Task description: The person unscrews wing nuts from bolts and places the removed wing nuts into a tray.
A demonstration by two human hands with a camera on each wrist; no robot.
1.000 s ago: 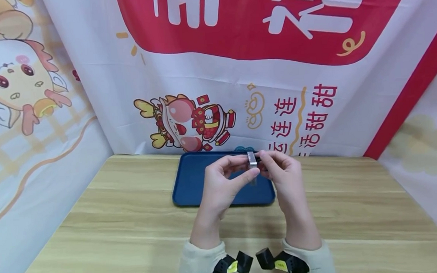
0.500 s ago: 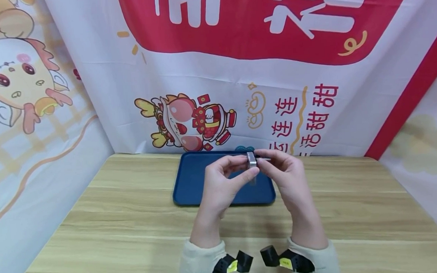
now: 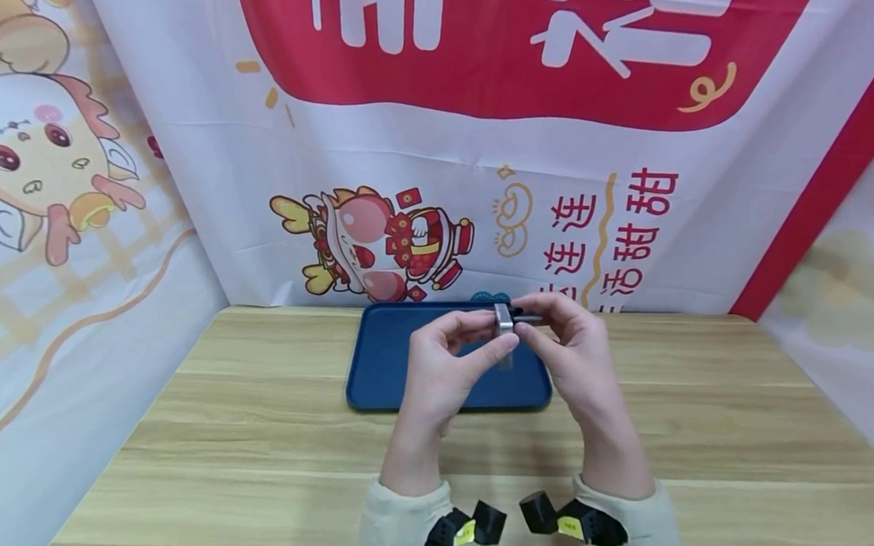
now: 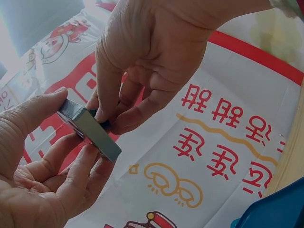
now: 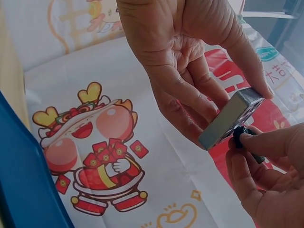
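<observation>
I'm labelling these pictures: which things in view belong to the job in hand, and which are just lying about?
In the job:
metal block, held by the left hand
dark piece, pinched by the right hand

Probably just about:
blue tray
table
cloth backdrop

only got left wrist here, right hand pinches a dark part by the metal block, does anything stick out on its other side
Observer: Yes, the head view shows a thin grey rod at the right hand, pointing away from the metal block.
Operator: what's that at my bottom right
Observer: A blue tray; the head view shows it as a rounded rectangle lying on the wooden table.
Operator: any gear worn that i can't see
Observer: Yes, each pale sleeve carries a black device with a yellow label.
</observation>
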